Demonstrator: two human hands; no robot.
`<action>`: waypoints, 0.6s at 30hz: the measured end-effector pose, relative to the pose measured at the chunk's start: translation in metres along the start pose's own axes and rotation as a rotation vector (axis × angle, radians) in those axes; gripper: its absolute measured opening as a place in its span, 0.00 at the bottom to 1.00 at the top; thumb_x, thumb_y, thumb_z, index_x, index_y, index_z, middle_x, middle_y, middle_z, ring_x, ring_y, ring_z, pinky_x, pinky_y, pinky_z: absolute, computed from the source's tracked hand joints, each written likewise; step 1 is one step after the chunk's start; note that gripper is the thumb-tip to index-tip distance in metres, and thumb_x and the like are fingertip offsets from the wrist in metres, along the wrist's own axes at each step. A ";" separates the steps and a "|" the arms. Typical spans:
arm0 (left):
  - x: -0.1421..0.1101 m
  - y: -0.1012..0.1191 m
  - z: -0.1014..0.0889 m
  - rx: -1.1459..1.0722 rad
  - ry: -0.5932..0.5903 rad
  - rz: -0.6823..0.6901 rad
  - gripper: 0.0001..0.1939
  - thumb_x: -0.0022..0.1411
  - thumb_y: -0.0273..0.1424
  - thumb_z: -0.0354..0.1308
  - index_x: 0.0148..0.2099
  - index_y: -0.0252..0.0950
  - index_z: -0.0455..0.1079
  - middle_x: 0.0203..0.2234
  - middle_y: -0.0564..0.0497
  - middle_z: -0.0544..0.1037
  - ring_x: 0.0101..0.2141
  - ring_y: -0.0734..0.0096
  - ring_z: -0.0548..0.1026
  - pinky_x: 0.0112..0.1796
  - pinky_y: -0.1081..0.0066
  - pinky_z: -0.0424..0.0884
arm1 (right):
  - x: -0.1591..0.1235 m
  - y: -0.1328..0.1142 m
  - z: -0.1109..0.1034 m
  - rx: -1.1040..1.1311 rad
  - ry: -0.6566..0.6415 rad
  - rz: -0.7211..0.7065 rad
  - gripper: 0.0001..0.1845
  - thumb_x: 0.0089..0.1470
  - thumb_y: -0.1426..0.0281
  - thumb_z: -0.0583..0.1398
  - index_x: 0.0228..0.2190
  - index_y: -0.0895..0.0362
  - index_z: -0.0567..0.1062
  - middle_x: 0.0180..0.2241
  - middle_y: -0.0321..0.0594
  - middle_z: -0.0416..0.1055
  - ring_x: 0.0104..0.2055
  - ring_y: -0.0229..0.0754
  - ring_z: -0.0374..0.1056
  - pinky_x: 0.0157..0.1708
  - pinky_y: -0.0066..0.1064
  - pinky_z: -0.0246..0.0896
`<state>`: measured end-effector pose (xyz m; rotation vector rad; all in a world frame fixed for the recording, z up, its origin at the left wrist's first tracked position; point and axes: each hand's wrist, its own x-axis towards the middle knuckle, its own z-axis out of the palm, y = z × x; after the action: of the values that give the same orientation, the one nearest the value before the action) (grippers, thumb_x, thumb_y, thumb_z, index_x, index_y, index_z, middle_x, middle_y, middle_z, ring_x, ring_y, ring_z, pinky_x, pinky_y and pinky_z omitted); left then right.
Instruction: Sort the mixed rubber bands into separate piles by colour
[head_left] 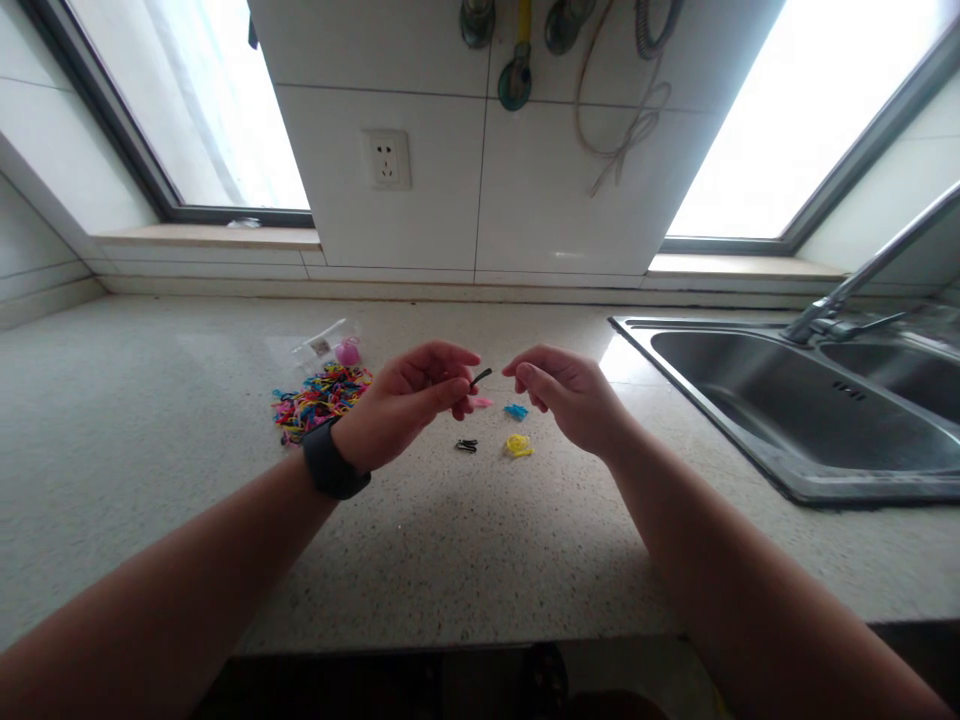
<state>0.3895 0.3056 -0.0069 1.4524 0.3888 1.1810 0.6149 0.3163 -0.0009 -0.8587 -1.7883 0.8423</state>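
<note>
My left hand (409, 400), with a dark watch (335, 462) on the wrist, pinches a small black hair tie (481, 377) between thumb and forefinger. The band's end sticks out toward my right hand (568, 393), whose fingers are curled in with the thumb close to the forefinger. Whether anything is between them I cannot make out. Below the hands, small groups of hair ties lie on the counter: black ones (466, 445), yellow ones (518, 446) and blue ones (516, 411). Pink ones (481, 402) are partly covered by my left fingers.
A mixed heap of coloured hair ties (319, 402) lies left of my left hand, with a clear plastic bag (324, 345) and a pink piece (348, 351) behind it. At right is a steel sink (757, 400) with a tap (862, 270). A tiled wall (405, 230) stands behind the speckled counter (435, 560).
</note>
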 end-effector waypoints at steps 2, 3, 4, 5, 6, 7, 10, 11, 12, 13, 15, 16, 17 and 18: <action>0.000 0.007 -0.011 0.135 -0.104 -0.019 0.17 0.62 0.28 0.65 0.52 0.37 0.69 0.32 0.54 0.77 0.29 0.77 0.75 0.32 0.75 0.73 | 0.000 0.000 0.000 -0.015 -0.001 0.001 0.10 0.59 0.63 0.60 0.33 0.57 0.78 0.24 0.34 0.69 0.25 0.33 0.59 0.24 0.29 0.54; -0.001 0.009 -0.017 0.238 -0.159 -0.049 0.19 0.62 0.28 0.65 0.54 0.37 0.67 0.32 0.53 0.77 0.29 0.76 0.75 0.32 0.74 0.73 | 0.000 0.000 0.000 -0.024 -0.003 0.004 0.10 0.59 0.63 0.60 0.33 0.57 0.78 0.24 0.34 0.69 0.25 0.33 0.59 0.24 0.29 0.54; -0.001 0.011 -0.023 0.358 -0.202 -0.077 0.20 0.63 0.28 0.64 0.55 0.37 0.66 0.32 0.53 0.77 0.30 0.75 0.75 0.32 0.74 0.72 | 0.000 0.000 0.000 -0.034 -0.008 0.009 0.10 0.59 0.63 0.60 0.33 0.57 0.78 0.24 0.34 0.68 0.25 0.33 0.59 0.24 0.29 0.54; -0.002 0.012 -0.028 0.492 -0.234 -0.101 0.19 0.63 0.29 0.64 0.55 0.36 0.65 0.33 0.52 0.78 0.31 0.74 0.75 0.33 0.73 0.72 | 0.000 0.000 0.000 -0.046 -0.016 0.015 0.10 0.59 0.63 0.60 0.33 0.57 0.78 0.25 0.34 0.68 0.25 0.33 0.59 0.24 0.29 0.53; -0.002 0.012 -0.032 0.629 -0.259 -0.117 0.18 0.64 0.30 0.63 0.54 0.36 0.65 0.33 0.50 0.79 0.32 0.73 0.75 0.33 0.73 0.71 | 0.000 0.000 0.000 -0.061 -0.026 0.021 0.11 0.59 0.63 0.60 0.33 0.57 0.78 0.25 0.35 0.68 0.25 0.33 0.59 0.24 0.30 0.53; -0.002 0.011 -0.036 0.756 -0.281 -0.127 0.16 0.64 0.30 0.62 0.53 0.35 0.66 0.34 0.49 0.79 0.32 0.73 0.75 0.33 0.73 0.71 | -0.001 0.000 0.000 -0.079 -0.037 0.027 0.11 0.59 0.63 0.60 0.33 0.57 0.78 0.24 0.35 0.68 0.25 0.33 0.58 0.24 0.30 0.53; -0.002 0.001 -0.039 1.011 -0.358 -0.132 0.13 0.65 0.31 0.60 0.51 0.36 0.67 0.36 0.48 0.81 0.30 0.73 0.75 0.30 0.73 0.67 | -0.002 0.002 0.001 -0.136 -0.064 0.033 0.12 0.59 0.62 0.59 0.33 0.58 0.78 0.24 0.36 0.68 0.25 0.34 0.58 0.24 0.30 0.53; -0.002 -0.003 -0.038 1.048 -0.388 -0.132 0.13 0.65 0.30 0.60 0.51 0.36 0.68 0.36 0.49 0.81 0.29 0.73 0.75 0.30 0.74 0.67 | -0.002 0.003 0.002 -0.149 -0.073 0.030 0.12 0.59 0.62 0.59 0.32 0.58 0.78 0.25 0.36 0.68 0.26 0.34 0.58 0.24 0.30 0.53; -0.002 -0.007 -0.037 1.071 -0.415 -0.132 0.13 0.64 0.30 0.60 0.51 0.36 0.68 0.36 0.49 0.81 0.29 0.73 0.76 0.31 0.73 0.67 | -0.003 0.004 0.002 -0.158 -0.084 0.026 0.12 0.60 0.62 0.59 0.32 0.58 0.77 0.25 0.37 0.68 0.26 0.35 0.59 0.25 0.30 0.53; -0.001 -0.010 -0.035 1.088 -0.438 -0.134 0.13 0.64 0.29 0.60 0.51 0.37 0.68 0.36 0.50 0.82 0.30 0.73 0.76 0.31 0.73 0.67 | -0.003 0.005 0.002 -0.163 -0.095 0.021 0.12 0.60 0.62 0.59 0.32 0.58 0.77 0.26 0.37 0.69 0.27 0.35 0.59 0.25 0.30 0.54; -0.001 -0.014 -0.032 1.121 -0.469 -0.134 0.12 0.64 0.29 0.60 0.50 0.37 0.68 0.36 0.50 0.82 0.30 0.72 0.77 0.33 0.73 0.68 | -0.003 0.006 0.003 -0.174 -0.115 0.014 0.11 0.60 0.63 0.59 0.32 0.58 0.77 0.27 0.37 0.70 0.28 0.35 0.60 0.26 0.31 0.55; -0.002 -0.015 -0.031 1.139 -0.479 -0.130 0.12 0.64 0.29 0.60 0.50 0.37 0.68 0.36 0.50 0.82 0.31 0.72 0.77 0.33 0.73 0.68 | -0.003 0.006 0.003 -0.179 -0.122 0.012 0.11 0.60 0.64 0.59 0.32 0.58 0.77 0.27 0.37 0.70 0.28 0.35 0.61 0.27 0.31 0.55; -0.002 -0.015 -0.031 1.157 -0.483 -0.122 0.12 0.64 0.28 0.59 0.50 0.37 0.68 0.36 0.50 0.82 0.31 0.71 0.77 0.34 0.72 0.68 | -0.003 0.006 0.003 -0.184 -0.126 0.010 0.11 0.60 0.64 0.59 0.32 0.58 0.76 0.27 0.37 0.70 0.28 0.35 0.61 0.27 0.30 0.56; -0.002 -0.015 -0.031 1.175 -0.484 -0.114 0.12 0.64 0.28 0.59 0.50 0.37 0.69 0.36 0.50 0.82 0.31 0.71 0.77 0.34 0.72 0.68 | -0.003 0.007 0.003 -0.187 -0.129 0.009 0.11 0.60 0.64 0.59 0.32 0.58 0.76 0.27 0.37 0.70 0.28 0.35 0.61 0.27 0.30 0.56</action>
<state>0.3689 0.3254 -0.0266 2.5893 0.8811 0.4035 0.6147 0.3165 -0.0087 -0.9510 -2.0017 0.7586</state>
